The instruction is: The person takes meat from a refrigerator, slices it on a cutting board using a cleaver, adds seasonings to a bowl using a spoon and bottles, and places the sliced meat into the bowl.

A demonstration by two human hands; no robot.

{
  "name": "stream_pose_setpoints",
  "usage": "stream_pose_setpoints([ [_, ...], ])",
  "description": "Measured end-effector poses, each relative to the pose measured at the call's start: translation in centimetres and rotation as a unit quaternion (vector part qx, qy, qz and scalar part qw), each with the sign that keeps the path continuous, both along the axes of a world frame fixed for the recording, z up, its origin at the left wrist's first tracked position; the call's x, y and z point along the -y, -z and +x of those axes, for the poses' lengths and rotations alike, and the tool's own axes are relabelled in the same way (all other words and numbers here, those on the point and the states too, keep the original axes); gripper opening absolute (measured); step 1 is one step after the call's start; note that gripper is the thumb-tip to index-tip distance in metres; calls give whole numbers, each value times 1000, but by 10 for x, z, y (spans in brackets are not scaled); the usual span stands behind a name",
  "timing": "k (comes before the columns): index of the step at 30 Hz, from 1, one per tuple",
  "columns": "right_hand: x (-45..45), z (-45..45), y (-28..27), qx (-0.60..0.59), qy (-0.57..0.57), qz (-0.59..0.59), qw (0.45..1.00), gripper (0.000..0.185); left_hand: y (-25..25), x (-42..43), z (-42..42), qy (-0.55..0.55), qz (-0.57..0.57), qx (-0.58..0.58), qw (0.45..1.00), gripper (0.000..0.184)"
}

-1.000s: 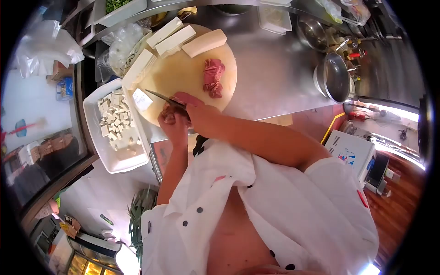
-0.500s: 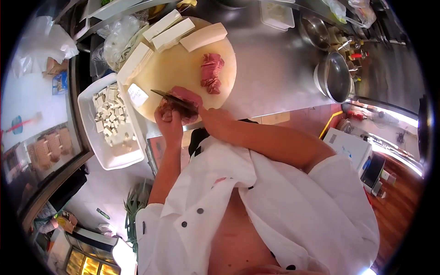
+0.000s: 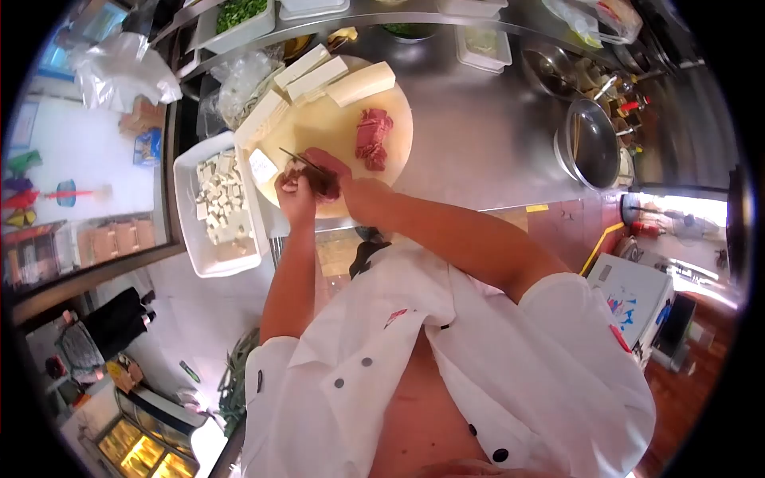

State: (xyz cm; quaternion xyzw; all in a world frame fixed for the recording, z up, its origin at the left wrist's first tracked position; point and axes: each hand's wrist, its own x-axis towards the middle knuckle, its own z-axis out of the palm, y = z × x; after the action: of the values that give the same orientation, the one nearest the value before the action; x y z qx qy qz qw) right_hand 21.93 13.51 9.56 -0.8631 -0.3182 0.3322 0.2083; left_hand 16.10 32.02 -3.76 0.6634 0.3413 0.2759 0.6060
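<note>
On the round cutting board (image 3: pixel 319 119), a piece of raw red meat (image 3: pixel 329 162) lies near the front edge. My left hand (image 3: pixel 298 197) presses on its left end with curled fingers. My right hand (image 3: pixel 365 199) grips a knife (image 3: pixel 306 162), whose handle is hidden in the fist. The blade slants across the meat, close to my left fingertips. Further back on the board lies a stack of sliced meat (image 3: pixel 372 139). Pale tofu-like blocks (image 3: pixel 361 84) line the board's far and left edges. A small white piece with faint marks (image 3: pixel 261 166) sits left of my left hand.
Left of the board stands a white tub (image 3: pixel 188 231) with many pale cubes (image 3: pixel 219 199). Metal bowls (image 3: pixel 594 147) stand at the counter's right end. Above the back runs a shelf with a tub of chopped greens (image 3: pixel 241 14). Plastic bags (image 3: pixel 247 76) lie behind the board.
The camera view has shifted, so the board and tub appear further right and more of the back shelf shows. Both hands stay at the meat, the knife still across it.
</note>
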Motion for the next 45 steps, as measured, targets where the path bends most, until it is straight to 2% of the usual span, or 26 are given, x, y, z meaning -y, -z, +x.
stream_pose_setpoints([
  [3,18,2,-9,-1,-37,3,999,27,-2,-6,-1,8,-42,-34,999,43],
  [4,24,4,-10,-12,-35,-7,999,29,-4,-5,-1,20,-96,7,995,43],
  [11,19,9,14,-42,-15,42,998,32,-7,-11,-1,45,-128,-21,991,43],
  [12,18,9,20,-51,-14,41,998,32,7,-21,-5,65,-102,-39,992,43],
  [13,19,8,25,-38,-12,45,998,32,9,-19,-7,76,-120,2,990,42],
  [15,16,12,34,-20,-11,52,998,32,7,-23,-4,89,-107,-37,990,38],
  [21,0,14,64,32,5,81,996,27,-3,-14,-1,60,-97,-36,993,41],
  [23,-19,20,68,52,-2,121,991,26,38,-37,-6,76,-27,-61,995,38],
  [24,-31,21,74,39,15,98,994,29,39,-35,-10,55,-47,-29,997,38],
  [25,-36,18,75,42,16,106,993,29,36,-26,-4,38,-69,7,997,38],
  [26,-34,19,77,60,16,103,993,25,30,-23,-2,27,-65,-21,997,38],
  [27,-32,21,77,80,14,96,992,21,13,-18,-2,63,-122,19,990,38],
  [29,-30,22,64,64,19,62,996,24,9,-16,-6,2,-164,-1,986,40],
  [30,-22,22,52,46,20,61,997,25,4,-13,-9,0,-164,20,986,41],
  [31,-11,19,51,24,18,54,998,26,18,-27,-19,47,-172,14,984,41],
  [33,11,21,61,-13,14,37,999,26,-7,-21,-36,9,-244,23,969,44],
  [34,23,19,71,-1,19,22,1000,27,-21,-25,-41,12,-244,28,969,44],
  [35,35,15,78,9,24,5,1000,29,-33,-30,-46,18,-260,70,963,44],
  [36,45,13,61,-8,14,-17,1000,26,-40,-36,-49,22,-275,110,955,45],
  [37,54,11,40,-26,4,-40,999,23,-43,-52,-54,46,-272,118,954,43],
  [41,79,-3,26,-32,28,-57,997,23,-82,-117,-19,23,-253,126,959,33],
  [43,81,-9,24,-38,38,-64,997,24,-83,-162,12,56,-262,140,953,34],
  [45,82,-15,27,-32,43,-88,995,25,-85,-195,49,10,-275,117,954,30],
])
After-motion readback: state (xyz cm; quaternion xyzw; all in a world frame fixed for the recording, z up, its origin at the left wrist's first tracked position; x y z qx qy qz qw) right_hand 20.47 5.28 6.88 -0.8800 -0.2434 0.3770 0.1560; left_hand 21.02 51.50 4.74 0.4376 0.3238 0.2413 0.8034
